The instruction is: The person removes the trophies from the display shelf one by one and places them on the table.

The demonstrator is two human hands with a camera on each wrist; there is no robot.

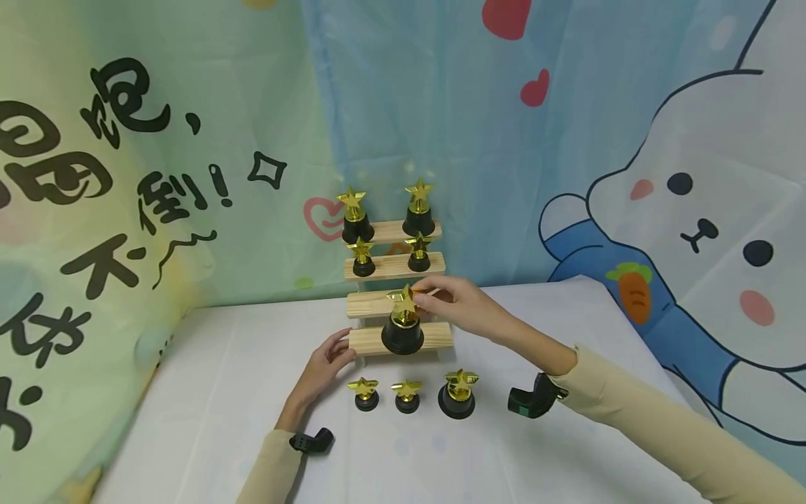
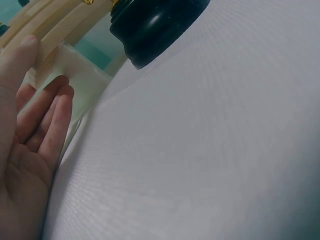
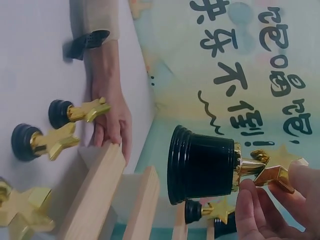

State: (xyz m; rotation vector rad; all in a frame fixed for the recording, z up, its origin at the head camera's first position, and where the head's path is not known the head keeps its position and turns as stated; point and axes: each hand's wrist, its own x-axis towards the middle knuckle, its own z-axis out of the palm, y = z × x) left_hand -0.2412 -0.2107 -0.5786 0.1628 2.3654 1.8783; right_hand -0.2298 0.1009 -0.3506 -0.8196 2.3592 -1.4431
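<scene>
My right hand [image 1: 456,302] pinches a gold star trophy [image 1: 403,325] by its star, with the black base hanging down. In the head view the trophy overlaps the lowest wooden steps of a tiered display stand [image 1: 366,339]. The right wrist view shows the fingers [image 3: 250,205] and thumb at the star, and the trophy's black base [image 3: 205,162] clear of the steps. My left hand [image 1: 324,367] holds the left end of the lowest step. In the left wrist view its thumb [image 2: 22,57] lies on the wood, with the other fingers [image 2: 50,115] below, beside a clear side panel [image 2: 82,75].
Two small star trophies [image 1: 366,394] [image 1: 407,396] and a larger one [image 1: 457,395] stand on the white table [image 1: 390,462] before the stand. Trophies [image 1: 418,210] [image 1: 362,259] also stand on the upper two steps. A printed curtain [image 1: 403,105] hangs behind.
</scene>
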